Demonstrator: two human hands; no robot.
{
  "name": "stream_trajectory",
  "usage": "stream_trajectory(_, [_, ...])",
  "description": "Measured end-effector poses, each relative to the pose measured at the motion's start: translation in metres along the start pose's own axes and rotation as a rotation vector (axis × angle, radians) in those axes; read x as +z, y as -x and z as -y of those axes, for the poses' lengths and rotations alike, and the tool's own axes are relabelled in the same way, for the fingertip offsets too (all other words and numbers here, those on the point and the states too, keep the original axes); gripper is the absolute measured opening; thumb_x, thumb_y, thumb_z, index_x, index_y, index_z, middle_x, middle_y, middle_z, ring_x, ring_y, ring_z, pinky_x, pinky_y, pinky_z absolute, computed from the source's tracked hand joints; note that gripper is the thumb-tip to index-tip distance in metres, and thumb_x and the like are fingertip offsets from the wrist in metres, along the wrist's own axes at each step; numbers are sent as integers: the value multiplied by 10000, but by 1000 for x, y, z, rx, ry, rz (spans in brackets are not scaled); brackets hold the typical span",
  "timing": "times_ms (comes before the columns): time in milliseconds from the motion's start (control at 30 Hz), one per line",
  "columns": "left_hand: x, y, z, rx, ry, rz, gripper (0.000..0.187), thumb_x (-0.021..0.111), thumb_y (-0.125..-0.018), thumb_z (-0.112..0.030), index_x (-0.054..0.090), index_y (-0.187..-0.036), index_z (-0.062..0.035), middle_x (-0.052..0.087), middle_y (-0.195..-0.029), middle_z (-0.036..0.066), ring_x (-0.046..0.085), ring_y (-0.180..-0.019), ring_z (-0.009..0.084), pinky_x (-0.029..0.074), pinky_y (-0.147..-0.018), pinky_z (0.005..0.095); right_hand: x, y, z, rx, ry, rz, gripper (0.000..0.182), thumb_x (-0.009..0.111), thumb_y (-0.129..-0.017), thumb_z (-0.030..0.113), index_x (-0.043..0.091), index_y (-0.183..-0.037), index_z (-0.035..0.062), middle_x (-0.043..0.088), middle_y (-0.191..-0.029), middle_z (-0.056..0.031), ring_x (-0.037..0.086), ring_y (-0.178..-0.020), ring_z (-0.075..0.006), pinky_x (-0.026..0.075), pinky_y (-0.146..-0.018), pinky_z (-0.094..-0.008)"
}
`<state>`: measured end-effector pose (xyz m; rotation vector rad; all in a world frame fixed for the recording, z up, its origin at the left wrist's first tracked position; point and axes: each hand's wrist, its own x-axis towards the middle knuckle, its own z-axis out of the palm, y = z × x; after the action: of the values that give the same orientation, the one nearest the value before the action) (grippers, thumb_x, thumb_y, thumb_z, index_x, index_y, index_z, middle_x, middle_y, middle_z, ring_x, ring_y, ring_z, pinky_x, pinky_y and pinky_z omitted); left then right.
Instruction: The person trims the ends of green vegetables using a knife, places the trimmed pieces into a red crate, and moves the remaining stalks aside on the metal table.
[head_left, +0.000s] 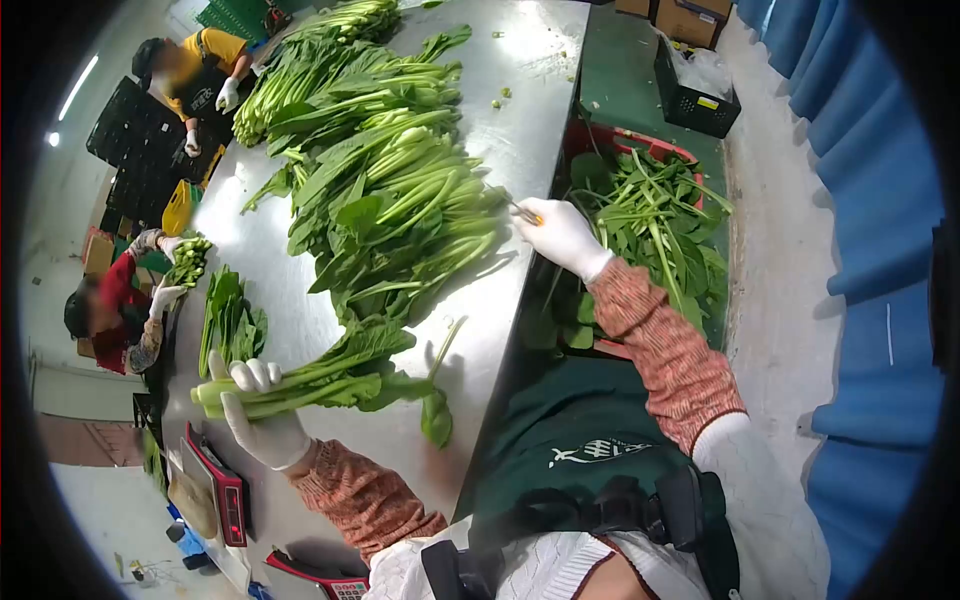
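My left hand (262, 425), in a white glove, is wrapped round a bunch of leafy green stalks (310, 388) at the lower left of the table, stems to the left and leaves to the right. My right hand (560, 236), gloved too, is closed round a small knife (521, 209) with an orange part, at the table's right edge. The blade points at the stem ends of a long heap of greens (420, 185) on the metal table (480, 330). A smaller bunch (228, 318) lies beyond my left hand.
A red basket (697, 176) of loose leaves stands right of the table. Red scales (232, 505) are at the lower left. Two people work across the table, one (140, 300) holding greens, another (212, 62) farther back. A black crate (690, 100) is on the floor.
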<state>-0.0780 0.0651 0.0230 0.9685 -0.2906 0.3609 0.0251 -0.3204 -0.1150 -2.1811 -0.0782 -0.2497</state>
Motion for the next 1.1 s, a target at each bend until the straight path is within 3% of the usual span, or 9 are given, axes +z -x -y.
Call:
stream_trajectory(167, [8, 18, 2, 43, -627, -217, 202, 642, -884, -60, 571, -1065, -7, 550, -796, 30, 511, -665, 129, 429, -672, 266, 46, -69, 9, -103, 55, -56, 225, 597, -845, 247, 696, -983, 99, 683, -871, -155, 664, -869, -359, 514, -780, -434])
stream_trajectory(400, [17, 24, 18, -21, -787, -198, 202, 711, -808, 15, 615, -985, 9, 605, -855, 43, 576, -736, 112, 466, -706, 243, 79, -133, -2, -202, 363, 113, 337, 577, -828, 162, 640, -1159, 143, 611, -1147, -159, 621, -1043, -360, 493, -876, -455])
stream_trajectory(500, [16, 26, 26, -51, -785, -215, 208, 706, -811, 39, 619, -998, 13, 599, -860, 35, 577, -740, 109, 473, -698, 239, 52, -103, 23, -248, 367, 245, 312, 576, -825, 150, 653, -1127, 139, 606, -1119, -140, 627, -1016, -351, 494, -870, -442])
stream_trajectory(633, [20, 25, 33, -68, -796, -189, 191, 701, -837, 12, 622, -1011, 3, 588, -842, 25, 569, -718, 103, 467, -679, 233, 42, -82, 20, -283, 277, 156, 254, 691, -827, 211, 675, -1058, 107, 618, -1031, -122, 632, -932, -347, 505, -821, -393])
stream_trajectory(767, [28, 25, 32, -21, -919, -125, 189, 727, -814, 28, 636, -974, -10, 604, -841, -2, 569, -723, 84, 473, -670, 223, 21, -59, 39, -288, -162, 134, 251, 663, -914, 259, 681, -959, 13, 653, -830, -74, 610, -775, -189, 486, -743, -319])
stream_trajectory(800, [33, 25, 33, -29, -965, -118, 187, 726, -813, 34, 636, -970, -12, 605, -839, -9, 565, -717, 79, 471, -661, 223, 14, -50, 49, -198, -343, 139, 312, 618, -962, 280, 680, -921, -23, 639, -748, -22, 536, -678, -91, 453, -633, -260])
stream_trajectory(833, [37, 24, 33, -39, -1010, -107, 185, 725, -813, 40, 637, -966, -14, 607, -836, -16, 560, -711, 74, 470, -653, 222, -1, -42, 60, -20, -382, 229, 367, 609, -953, 328, 679, -949, -32, 647, -769, -76, 570, -726, -102, 480, -705, -284])
stream_trajectory(967, [66, 8, 53, 411, -1362, 288, 262, 745, -739, 56, 654, -967, -37, 625, -807, 36, 585, -686, 141, 484, -669, 257, -34, -18, 85, 89, -455, 296, 377, 596, -969, 320, 671, -886, -39, 610, -709, -44, 509, -660, -75, 450, -624, -271])
stream_trajectory(1100, [121, -3, 76, 674, -1519, 595, 496, 706, -590, 10, 681, -1080, -58, 698, -1041, 105, 651, -947, 302, 516, -835, 383, -60, -4, 87, -130, -331, 346, 372, 593, -973, 302, 657, -855, -45, 586, -668, -42, 485, -641, -65, 439, -599, -274])
